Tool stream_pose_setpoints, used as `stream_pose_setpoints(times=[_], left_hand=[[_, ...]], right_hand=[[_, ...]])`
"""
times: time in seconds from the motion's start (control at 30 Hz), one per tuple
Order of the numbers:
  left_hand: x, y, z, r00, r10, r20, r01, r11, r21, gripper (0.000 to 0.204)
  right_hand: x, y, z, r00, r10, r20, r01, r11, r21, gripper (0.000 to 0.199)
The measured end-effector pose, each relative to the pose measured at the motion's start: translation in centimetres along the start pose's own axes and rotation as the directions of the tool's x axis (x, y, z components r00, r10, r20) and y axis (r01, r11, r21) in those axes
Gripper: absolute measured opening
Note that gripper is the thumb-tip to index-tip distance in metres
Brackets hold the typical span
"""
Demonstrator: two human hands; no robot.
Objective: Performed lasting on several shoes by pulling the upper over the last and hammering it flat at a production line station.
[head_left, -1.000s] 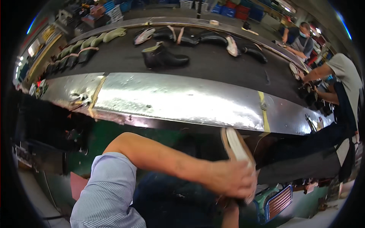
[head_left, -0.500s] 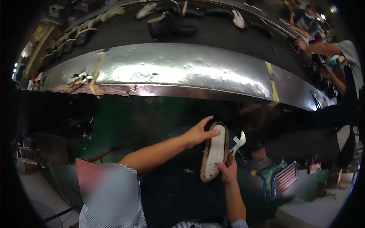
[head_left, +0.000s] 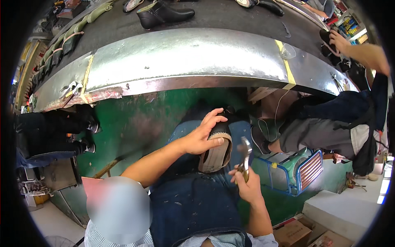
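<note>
Over my lap, my left hand grips a black shoe, its pale underside turned up. My thumb presses on the pleated, light-coloured edge at the far end, while the fingers lie over the black leather. To its right, my right hand is closed around a pair of lasting pincers. Their shiny metal head points up and away, blurred by motion and apart from the shoe. The near end of the shoe rests by my dark blue apron.
Ahead runs a conveyor with a metal edge, carrying a black ankle boot and other shoes. Right of me stands a blue-framed fan, near a co-worker's legs. Another person's legs are at left. Cardboard boxes sit lower right.
The shoe has tilted and swung nearer upright, with my left hand further over its far end. My right hand has come off the shoe, raising the pincers beside it. The view has shifted and brightened.
</note>
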State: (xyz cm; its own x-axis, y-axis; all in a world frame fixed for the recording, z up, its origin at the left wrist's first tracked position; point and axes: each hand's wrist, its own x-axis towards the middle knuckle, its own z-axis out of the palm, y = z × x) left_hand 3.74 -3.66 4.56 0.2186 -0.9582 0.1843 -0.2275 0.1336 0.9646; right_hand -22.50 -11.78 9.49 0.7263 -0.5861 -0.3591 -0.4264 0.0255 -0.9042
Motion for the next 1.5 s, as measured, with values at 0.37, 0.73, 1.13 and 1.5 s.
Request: stream_pose_setpoints(times=[0.37, 0.73, 1.13, 1.5], left_hand=[[-0.9, -0.2, -0.9, 0.996, -0.09, -0.006, 0.09, 0.99, 0.11, 0.061], [-0.4, -4.7, -1.1, 0.967, -0.004, -0.257, 0.015, 0.999, 0.041, 0.049], [-1.1, 0.8, -0.9, 0.947, 0.184, -0.262, -0.127, 0.967, 0.22, 0.052], [-1.7, 4.6, 3.6, 0.942, 0.233, 0.242, -0.29, 0.928, 0.234, 0.128]], right_hand=[[2.5, -2.5, 0.6, 0.919, 0.024, 0.393, -0.138, 0.955, 0.264, 0.037], [11.0, 5.5, 2.9, 0.814, -0.566, 0.13, 0.544, 0.667, -0.509, 0.027], [0.3, 3.5, -2.5, 0.905, -0.235, 0.354, 0.398, 0.762, -0.511, 0.05], [10.9, 2.1, 2.8, 0.99, -0.119, 0.078, 0.012, 0.617, 0.787, 0.072]])
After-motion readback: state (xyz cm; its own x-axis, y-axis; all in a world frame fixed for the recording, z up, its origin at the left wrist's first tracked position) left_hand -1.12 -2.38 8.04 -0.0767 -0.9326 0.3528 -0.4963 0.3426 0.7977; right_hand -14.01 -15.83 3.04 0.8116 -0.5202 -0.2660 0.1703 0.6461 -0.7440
